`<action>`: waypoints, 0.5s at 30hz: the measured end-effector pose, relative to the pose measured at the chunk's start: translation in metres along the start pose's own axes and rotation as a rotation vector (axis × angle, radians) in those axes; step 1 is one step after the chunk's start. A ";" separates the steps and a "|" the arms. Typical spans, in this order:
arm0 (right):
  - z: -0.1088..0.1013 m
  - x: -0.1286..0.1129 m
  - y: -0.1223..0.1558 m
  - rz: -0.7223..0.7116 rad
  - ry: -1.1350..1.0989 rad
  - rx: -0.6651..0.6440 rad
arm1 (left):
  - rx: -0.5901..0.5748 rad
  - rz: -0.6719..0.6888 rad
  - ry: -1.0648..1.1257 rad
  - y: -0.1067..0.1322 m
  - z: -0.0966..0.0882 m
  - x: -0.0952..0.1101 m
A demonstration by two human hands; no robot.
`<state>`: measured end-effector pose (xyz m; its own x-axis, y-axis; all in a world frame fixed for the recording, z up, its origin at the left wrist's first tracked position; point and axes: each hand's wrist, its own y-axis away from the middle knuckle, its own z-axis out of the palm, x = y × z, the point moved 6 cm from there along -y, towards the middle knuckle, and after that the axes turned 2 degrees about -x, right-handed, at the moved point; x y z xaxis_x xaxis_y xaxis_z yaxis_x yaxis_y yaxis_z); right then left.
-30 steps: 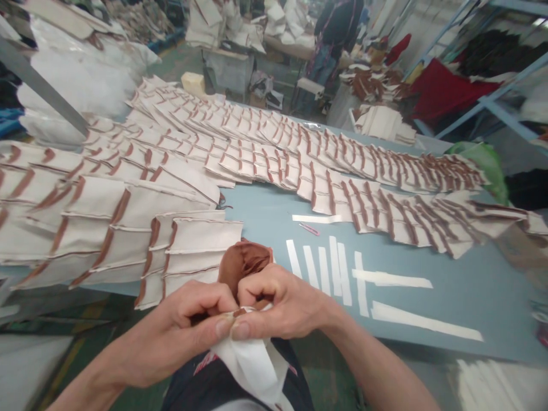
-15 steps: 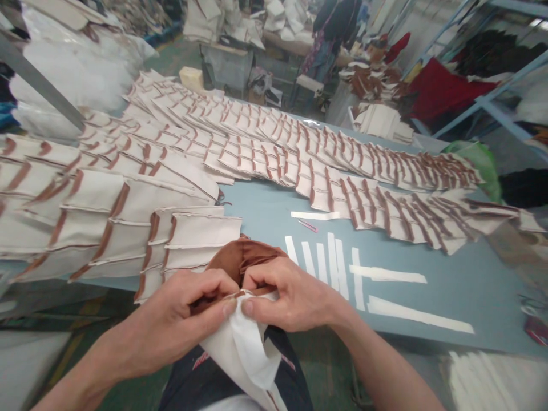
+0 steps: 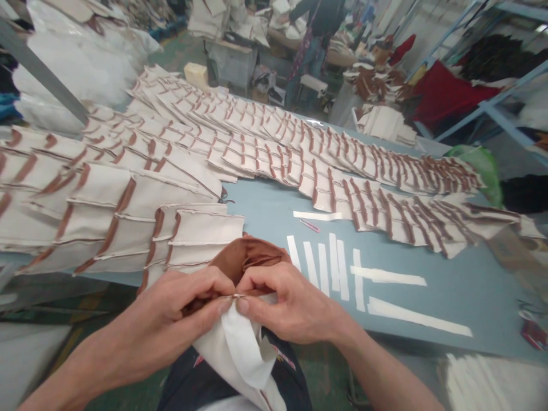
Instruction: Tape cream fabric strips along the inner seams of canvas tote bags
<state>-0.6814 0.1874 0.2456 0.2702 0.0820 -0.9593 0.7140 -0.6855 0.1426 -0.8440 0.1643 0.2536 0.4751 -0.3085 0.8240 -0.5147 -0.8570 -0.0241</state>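
My left hand (image 3: pixel 188 308) and my right hand (image 3: pixel 285 302) meet at the table's front edge, thumbs and fingers pinched side by side on one seam. Between them is a sewn piece (image 3: pixel 240 257) with brown fabric on the far side and off-white material toward me. A white strip (image 3: pixel 244 342) hangs in a curl below the pinched seam, over my lap. What lies beneath the curled fingers is hidden. Just left of the piece lie off-white panels (image 3: pixel 208 234) with brown edging.
Rows of overlapping off-white panels (image 3: pixel 274 160) with brown seams cover much of the blue-grey table (image 3: pixel 265 205). Several white strips (image 3: pixel 342 268) and a small pink tool (image 3: pixel 309 226) lie right of my hands. A person (image 3: pixel 319 40) stands beyond the table. Blue rack bars (image 3: pixel 505 120) rise at right.
Both hands have shifted slightly left with the sewn piece, still pinching its seam. The white strip has swung a little left. The person at the back has an arm stretched out.
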 end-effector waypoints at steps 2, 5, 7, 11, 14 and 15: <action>0.002 0.002 0.000 0.036 -0.019 -0.001 | 0.018 0.029 -0.020 0.005 0.003 0.001; 0.005 0.004 -0.001 0.050 0.052 0.022 | 0.034 0.049 -0.069 0.012 0.008 0.003; 0.008 0.002 -0.001 0.014 0.110 0.029 | 0.039 0.058 -0.094 0.014 0.010 0.005; 0.009 -0.002 -0.001 -0.024 0.205 0.088 | 0.072 0.111 -0.173 0.017 0.009 0.008; 0.008 0.001 0.000 -0.017 0.076 0.094 | 0.109 0.177 -0.220 0.024 0.011 0.006; 0.009 0.005 0.001 0.005 -0.016 0.072 | 0.114 0.188 -0.206 0.027 0.013 0.004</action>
<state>-0.6856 0.1804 0.2390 0.2623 0.0672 -0.9626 0.6641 -0.7363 0.1295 -0.8472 0.1349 0.2488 0.5196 -0.5336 0.6673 -0.5299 -0.8139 -0.2383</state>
